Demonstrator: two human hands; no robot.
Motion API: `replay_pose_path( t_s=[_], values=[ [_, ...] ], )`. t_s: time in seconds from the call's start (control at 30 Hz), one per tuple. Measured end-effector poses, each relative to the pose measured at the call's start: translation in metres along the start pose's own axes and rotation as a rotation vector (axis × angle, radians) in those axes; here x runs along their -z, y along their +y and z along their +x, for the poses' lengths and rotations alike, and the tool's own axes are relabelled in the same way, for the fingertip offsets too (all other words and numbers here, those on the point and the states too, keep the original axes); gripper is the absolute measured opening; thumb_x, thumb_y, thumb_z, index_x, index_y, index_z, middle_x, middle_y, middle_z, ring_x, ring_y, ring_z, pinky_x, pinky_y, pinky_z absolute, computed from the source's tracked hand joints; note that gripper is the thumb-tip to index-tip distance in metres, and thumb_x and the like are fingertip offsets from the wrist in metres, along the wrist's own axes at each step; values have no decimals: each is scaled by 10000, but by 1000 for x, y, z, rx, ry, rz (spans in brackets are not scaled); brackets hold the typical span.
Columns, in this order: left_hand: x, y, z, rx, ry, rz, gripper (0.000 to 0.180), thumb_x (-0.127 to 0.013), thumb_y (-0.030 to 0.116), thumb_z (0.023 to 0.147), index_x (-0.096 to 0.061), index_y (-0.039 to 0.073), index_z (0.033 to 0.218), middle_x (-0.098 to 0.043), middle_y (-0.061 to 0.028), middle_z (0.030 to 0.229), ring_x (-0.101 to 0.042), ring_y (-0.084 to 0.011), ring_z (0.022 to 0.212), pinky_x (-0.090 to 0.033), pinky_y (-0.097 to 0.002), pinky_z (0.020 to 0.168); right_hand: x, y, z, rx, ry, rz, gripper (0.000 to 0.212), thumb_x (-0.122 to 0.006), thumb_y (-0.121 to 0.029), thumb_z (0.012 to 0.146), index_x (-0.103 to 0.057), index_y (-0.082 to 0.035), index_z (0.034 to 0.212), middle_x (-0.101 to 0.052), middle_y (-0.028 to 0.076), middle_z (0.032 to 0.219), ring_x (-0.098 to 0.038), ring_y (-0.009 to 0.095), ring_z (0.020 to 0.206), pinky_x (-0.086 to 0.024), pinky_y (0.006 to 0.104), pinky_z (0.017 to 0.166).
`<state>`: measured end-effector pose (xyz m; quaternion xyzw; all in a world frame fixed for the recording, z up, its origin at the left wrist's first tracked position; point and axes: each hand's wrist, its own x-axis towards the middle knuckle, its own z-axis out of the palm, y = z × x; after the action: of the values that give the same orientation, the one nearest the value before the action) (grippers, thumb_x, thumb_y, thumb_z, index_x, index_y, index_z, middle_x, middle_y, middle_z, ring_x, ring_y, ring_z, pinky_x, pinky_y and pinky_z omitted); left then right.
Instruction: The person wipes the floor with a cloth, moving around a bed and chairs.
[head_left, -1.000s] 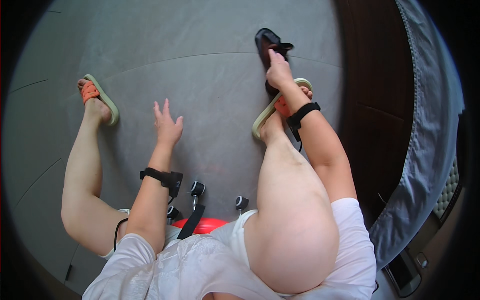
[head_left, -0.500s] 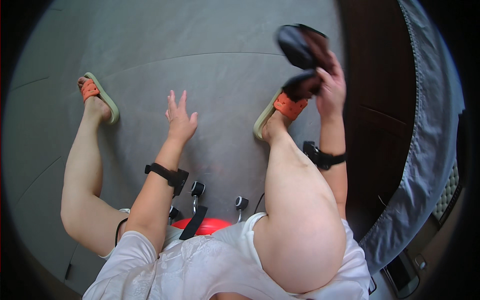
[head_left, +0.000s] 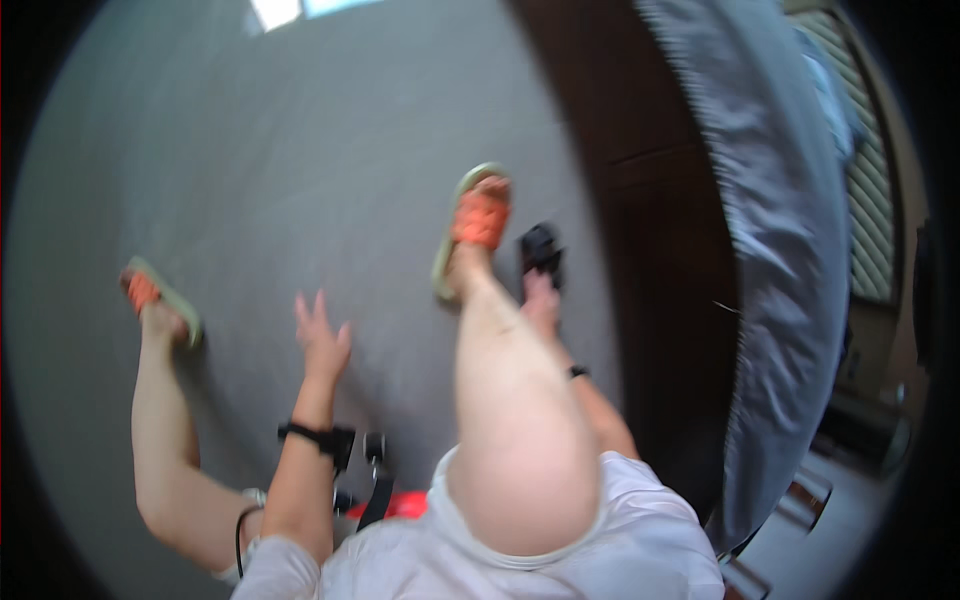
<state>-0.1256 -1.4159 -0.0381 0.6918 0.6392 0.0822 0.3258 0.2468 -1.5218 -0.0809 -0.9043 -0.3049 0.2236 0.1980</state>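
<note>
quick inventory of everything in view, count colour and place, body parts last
slippers: two, pale green with orange straps, worn, far left and centre
shoe: at least one, black, right of the centre slipper
floor: one, grey, left and centre
bright patch: one, white and bluish, top edge
wooden panel: one, dark brown, right
cloth: one, grey, right of the panel
quilted panel: one, pale, far right
castors: at least two, black and white, lower centre
seat: one, red, lower centre
wristbands: two, black, one per arm
clothing: count unclear, white, bottom
legs: two, bare
left hand: one, open, left of centre
right hand: one, at the shoe, grip blurred
</note>
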Motion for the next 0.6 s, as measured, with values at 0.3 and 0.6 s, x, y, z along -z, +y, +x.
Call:
replay_pose_path(
  t_s=[0.3, 0.6],
  values=[
    [15, 44, -76, -84, -48, -68, 792, -690, 130, 761, -278, 70, 1436, -71, -246, 1513, -115, -405, 1400, -187, -521, 1106, -9, 53, -142, 374, -228, -224, 581, -588, -31, 762, -460, -118, 1322, -344, 133, 1444, -494, 346, 1095, -420, 388, 971],
    [71, 63, -137, -245, 62, -138, 789, -702, 111, 750, -305, 92, 1432, -77, -238, 1513, -171, -415, 1381, -236, -453, 1112, 33, 66, -194, 85, -7, 257, 574, -452, 63, 735, -520, -88, 1285, -464, 191, 1348, -462, 357, 1222, -383, 375, 1026]
  ],
)
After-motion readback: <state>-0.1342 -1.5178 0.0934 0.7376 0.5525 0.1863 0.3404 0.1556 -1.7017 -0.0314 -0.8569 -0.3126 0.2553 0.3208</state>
